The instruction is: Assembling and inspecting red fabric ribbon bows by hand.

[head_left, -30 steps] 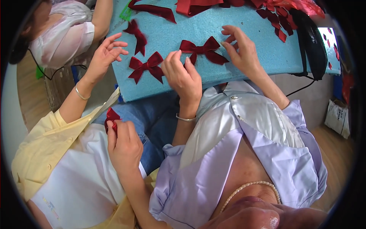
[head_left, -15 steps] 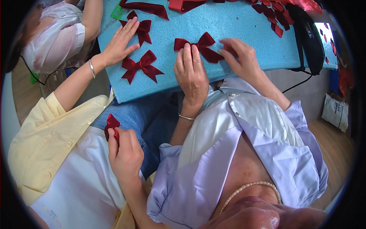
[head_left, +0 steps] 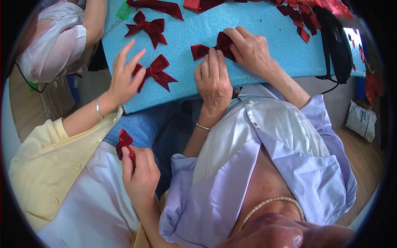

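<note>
Presently | left hand (head_left: 121,86) spread, released, by worktop's (head_left: 248,16) left edge | right hand (head_left: 141,170) pinching 1 ribbon (head_left: 124,142) off near-left corner | 2 bows (head_left: 157,71) along left edge | 1 third bow (head_left: 199,52) at co-worker's 2 hands (head_left: 214,80)

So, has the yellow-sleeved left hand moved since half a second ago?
Yes, the left hand moved back toward the near-left corner of the blue table.
</note>
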